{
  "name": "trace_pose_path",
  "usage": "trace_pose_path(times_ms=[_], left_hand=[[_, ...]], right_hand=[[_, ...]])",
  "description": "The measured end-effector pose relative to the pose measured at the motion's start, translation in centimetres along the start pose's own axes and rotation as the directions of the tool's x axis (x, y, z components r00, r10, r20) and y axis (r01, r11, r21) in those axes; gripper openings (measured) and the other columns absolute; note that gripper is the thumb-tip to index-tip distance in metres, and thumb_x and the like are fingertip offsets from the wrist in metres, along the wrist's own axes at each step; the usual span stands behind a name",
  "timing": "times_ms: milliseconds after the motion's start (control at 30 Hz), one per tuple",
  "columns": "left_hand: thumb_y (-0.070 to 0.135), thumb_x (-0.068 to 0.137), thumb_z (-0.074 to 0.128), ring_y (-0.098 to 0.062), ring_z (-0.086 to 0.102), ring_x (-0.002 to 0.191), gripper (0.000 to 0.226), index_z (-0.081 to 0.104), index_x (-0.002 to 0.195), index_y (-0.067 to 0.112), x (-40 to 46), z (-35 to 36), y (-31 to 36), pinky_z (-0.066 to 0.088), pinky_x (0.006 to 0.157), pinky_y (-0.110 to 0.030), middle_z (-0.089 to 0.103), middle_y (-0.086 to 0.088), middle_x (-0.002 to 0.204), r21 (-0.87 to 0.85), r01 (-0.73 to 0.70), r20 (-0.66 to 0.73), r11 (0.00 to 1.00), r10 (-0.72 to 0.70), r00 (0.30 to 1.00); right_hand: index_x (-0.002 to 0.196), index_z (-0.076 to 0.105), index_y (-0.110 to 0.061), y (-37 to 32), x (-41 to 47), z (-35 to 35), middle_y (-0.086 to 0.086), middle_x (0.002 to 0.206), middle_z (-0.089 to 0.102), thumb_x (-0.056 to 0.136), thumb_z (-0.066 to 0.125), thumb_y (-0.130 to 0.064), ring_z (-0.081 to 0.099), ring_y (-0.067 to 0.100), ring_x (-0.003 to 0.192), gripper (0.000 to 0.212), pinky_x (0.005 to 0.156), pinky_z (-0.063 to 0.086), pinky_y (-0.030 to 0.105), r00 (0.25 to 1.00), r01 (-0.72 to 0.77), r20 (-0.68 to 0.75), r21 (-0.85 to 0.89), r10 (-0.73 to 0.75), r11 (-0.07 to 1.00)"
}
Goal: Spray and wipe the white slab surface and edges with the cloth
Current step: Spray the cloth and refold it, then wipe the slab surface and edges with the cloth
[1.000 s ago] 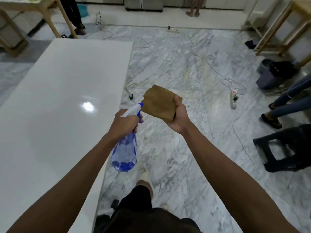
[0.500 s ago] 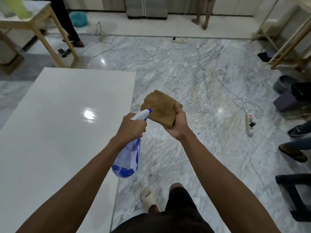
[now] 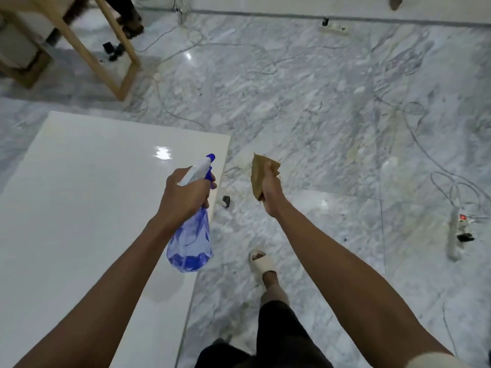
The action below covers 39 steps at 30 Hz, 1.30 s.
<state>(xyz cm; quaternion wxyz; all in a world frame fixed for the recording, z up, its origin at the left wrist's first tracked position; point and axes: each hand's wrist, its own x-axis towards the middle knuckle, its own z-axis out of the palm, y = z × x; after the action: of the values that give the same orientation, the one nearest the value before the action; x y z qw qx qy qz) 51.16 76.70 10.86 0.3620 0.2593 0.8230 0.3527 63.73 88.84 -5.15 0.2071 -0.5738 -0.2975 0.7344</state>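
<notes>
The glossy white slab (image 3: 79,208) fills the left of the view, its right edge running down beside my legs. My left hand (image 3: 183,192) grips a blue spray bottle (image 3: 192,235) by its white and blue trigger head, above the slab's right edge, nozzle pointing away from me. My right hand (image 3: 271,192) holds a folded brown cloth (image 3: 259,175) edge-on over the marble floor, to the right of the slab and apart from the bottle.
A wooden table frame (image 3: 106,62) stands past the slab's far end. Cables (image 3: 265,73) trail across the marble floor, with a power strip (image 3: 455,232) at the right. A small black caster (image 3: 225,201) shows by the slab's edge. My sandalled foot (image 3: 261,264) is beside the slab.
The nozzle no longer points at the cloth; my hands have drawn apart and the cloth has turned edge-on. The view has advanced toward the slab's far end.
</notes>
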Motion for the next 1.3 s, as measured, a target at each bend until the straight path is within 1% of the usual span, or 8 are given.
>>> trace_pose_path(times_ms=[67, 133, 200, 233, 300, 467, 700, 1300], left_hand=[[0.01, 0.089, 0.05, -0.012, 0.055, 0.043, 0.021, 0.069, 0.087, 0.0, 3.3, 0.3, 1.0, 0.05, 0.058, -0.031, 0.075, -0.005, 0.079, 0.018, 0.022, -0.014, 1.0, -0.022, 1.0], [0.006, 0.087, 0.05, -0.011, 0.055, 0.043, 0.019, 0.069, 0.086, 0.002, 6.3, 0.5, 1.7, 0.05, 0.055, -0.029, 0.074, -0.003, 0.077, 0.041, 0.032, -0.031, 0.999, -0.031, 0.999], [-0.001, 0.082, 0.05, -0.009, 0.056, 0.043, 0.02, 0.069, 0.085, 0.005, 8.8, 0.5, 2.0, 0.051, 0.056, -0.028, 0.074, 0.0, 0.074, 0.066, 0.025, -0.049, 0.998, -0.022, 0.999], [-0.004, 0.079, 0.05, -0.009, 0.056, 0.043, 0.022, 0.069, 0.084, 0.006, 10.0, 0.4, 2.1, 0.052, 0.056, -0.029, 0.074, 0.001, 0.075, 0.068, 0.023, -0.056, 0.997, -0.019, 0.998], [-0.006, 0.077, 0.05, -0.009, 0.055, 0.042, 0.024, 0.069, 0.085, 0.006, 12.0, 0.1, 2.1, 0.053, 0.057, -0.03, 0.075, -0.002, 0.081, 0.057, 0.019, -0.067, 0.998, -0.015, 0.998], [-0.006, 0.074, 0.051, -0.008, 0.054, 0.04, 0.026, 0.069, 0.084, 0.009, 14.5, -0.8, 1.1, 0.053, 0.059, -0.031, 0.076, 0.0, 0.082, 0.053, 0.035, -0.103, 0.998, -0.03, 0.994], [-0.006, 0.082, 0.052, -0.007, 0.056, 0.04, 0.024, 0.068, 0.092, 0.009, 13.6, -1.9, -1.2, 0.055, 0.057, -0.029, 0.075, -0.008, 0.09, 0.072, 0.075, -0.097, 0.995, -0.068, 0.993], [-0.009, 0.088, 0.052, -0.006, 0.053, 0.034, 0.018, 0.064, 0.1, -0.002, 8.2, -4.0, -5.6, 0.053, 0.048, -0.018, 0.071, -0.012, 0.091, 0.048, 0.018, -0.061, 0.999, -0.015, 0.998]], right_hand=[[0.134, 0.053, -0.01, -1.6, 3.9, 1.8, 0.017, 0.117, 0.063, 0.1, 0.032, -0.065, 0.064, 0.03, 0.084, 0.068, 0.063, 0.05, 0.032, 0.998, 0.022, -0.059, -0.087, -0.027, 0.996], [0.129, 0.056, -0.006, -2.9, 7.7, 3.9, 0.009, 0.096, 0.061, 0.1, 0.033, -0.063, 0.052, 0.016, 0.066, 0.068, 0.06, 0.042, 0.032, 0.985, 0.128, -0.095, -0.157, -0.144, 0.979], [0.122, 0.06, -0.011, -3.7, 11.1, 6.4, 0.009, 0.101, 0.066, 0.102, 0.037, -0.057, 0.061, 0.019, 0.081, 0.055, 0.074, 0.048, 0.035, 0.949, 0.28, -0.088, -0.192, -0.301, 0.94], [0.135, 0.054, -0.016, -3.7, 12.6, 7.7, 0.008, 0.124, 0.063, 0.102, 0.039, -0.054, 0.062, 0.019, 0.106, 0.052, 0.091, 0.05, 0.035, 0.923, 0.361, -0.056, -0.223, -0.381, 0.906], [0.153, 0.032, -0.019, -2.6, 15.5, 10.0, 0.005, 0.158, 0.035, 0.102, 0.046, -0.047, 0.036, 0.021, 0.142, 0.059, 0.118, 0.032, 0.039, 0.865, 0.482, 0.04, -0.337, -0.499, 0.809], [0.14, 0.052, -0.004, 1.8, 19.3, 11.9, 0.033, 0.151, 0.034, 0.093, 0.05, -0.02, 0.018, 0.045, 0.145, 0.05, 0.111, 0.033, 0.066, 0.633, 0.657, 0.27, -0.683, -0.726, 0.319], [0.147, 0.043, -0.005, 2.7, 18.0, 12.8, 0.026, 0.163, 0.011, 0.092, 0.044, -0.021, -0.001, 0.047, 0.151, 0.057, 0.116, 0.026, 0.064, 0.687, 0.636, 0.255, -0.664, -0.68, 0.393], [0.145, 0.047, -0.005, 8.8, 12.8, 12.8, 0.026, 0.163, 0.013, 0.094, 0.05, -0.019, 0.003, 0.046, 0.151, 0.053, 0.122, 0.016, 0.058, 0.639, 0.684, 0.2, -0.589, -0.742, 0.43]])
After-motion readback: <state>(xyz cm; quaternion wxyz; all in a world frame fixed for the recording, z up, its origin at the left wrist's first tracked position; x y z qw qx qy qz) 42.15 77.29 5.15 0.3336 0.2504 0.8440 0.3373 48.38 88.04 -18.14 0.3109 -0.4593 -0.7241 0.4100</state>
